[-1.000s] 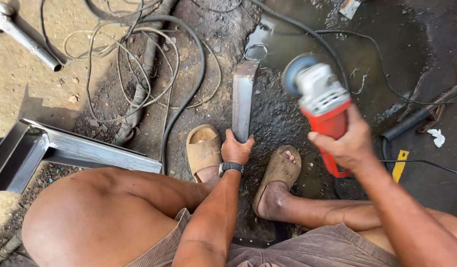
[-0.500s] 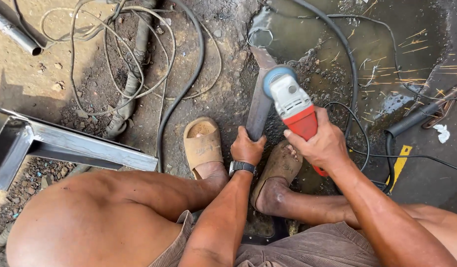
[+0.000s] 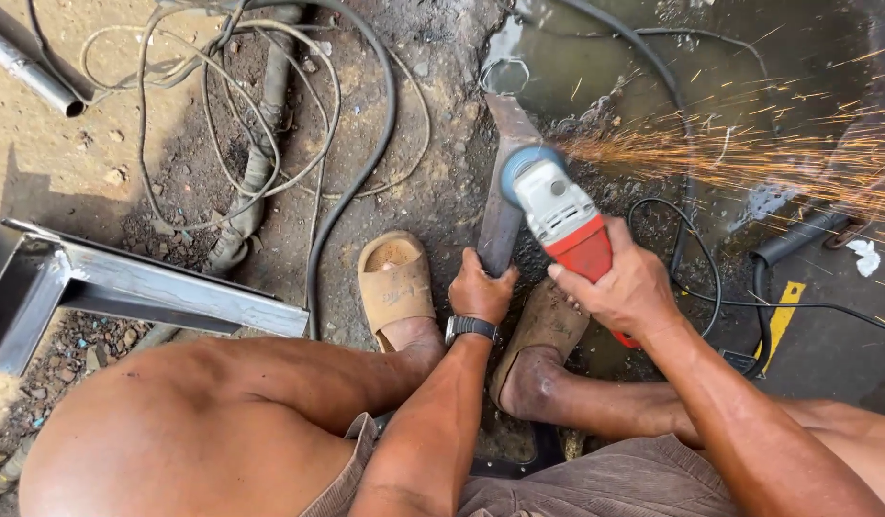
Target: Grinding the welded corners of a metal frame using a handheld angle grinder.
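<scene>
- Gripping the near end of a flat metal bar [image 3: 501, 215], the left hand [image 3: 481, 290] has its fingers clamped.
- Right hand [image 3: 622, 287] fingers clasp a red angle grinder [image 3: 562, 215]; its disc meets the bar beyond them, throwing sparks [image 3: 729, 153].

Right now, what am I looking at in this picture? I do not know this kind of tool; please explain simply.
The camera sits on a person's head and looks down at the knees, feet and hands. The left hand holds a flat metal bar steady on the dirty ground. The right hand grips a red and grey grinder, whose spinning disc touches the bar and throws orange sparks to the right. Cables and a metal frame lie on the left.
</scene>
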